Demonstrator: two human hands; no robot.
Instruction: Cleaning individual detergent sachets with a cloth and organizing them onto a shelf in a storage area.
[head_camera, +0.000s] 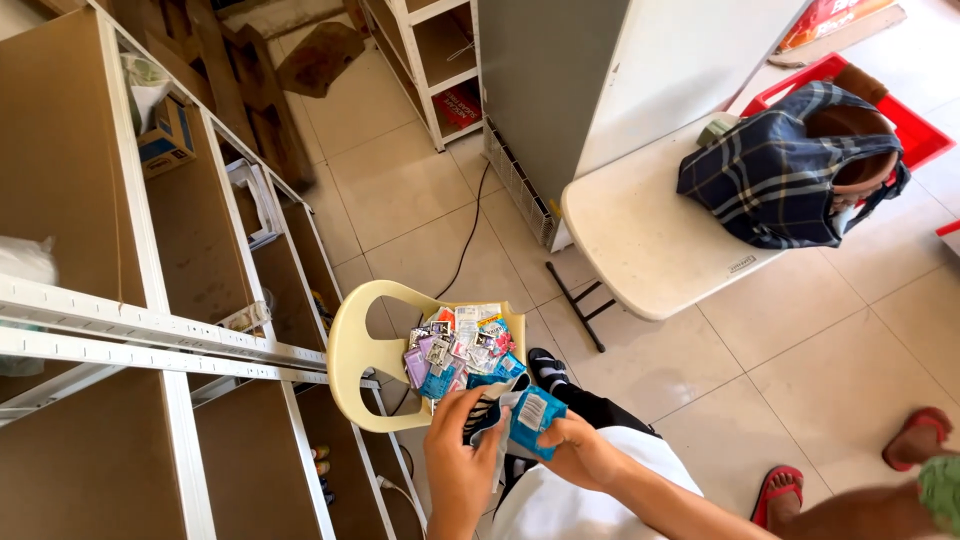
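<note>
A tiled shop floor runs between brown shelving with white uprights (150, 270) and a round-cornered white table (650, 235) bearing a plaid bag (770, 175). Just below a cream plastic chair (365, 350) heaped with small sachets (460, 350), the left hand (460, 460) and right hand (580, 450) both grip a blue packet (535, 418) with a white label. Its long axis tilts from the chair seat toward the person's white shirt. A red sandal (775, 490) stands right of the chair.
</note>
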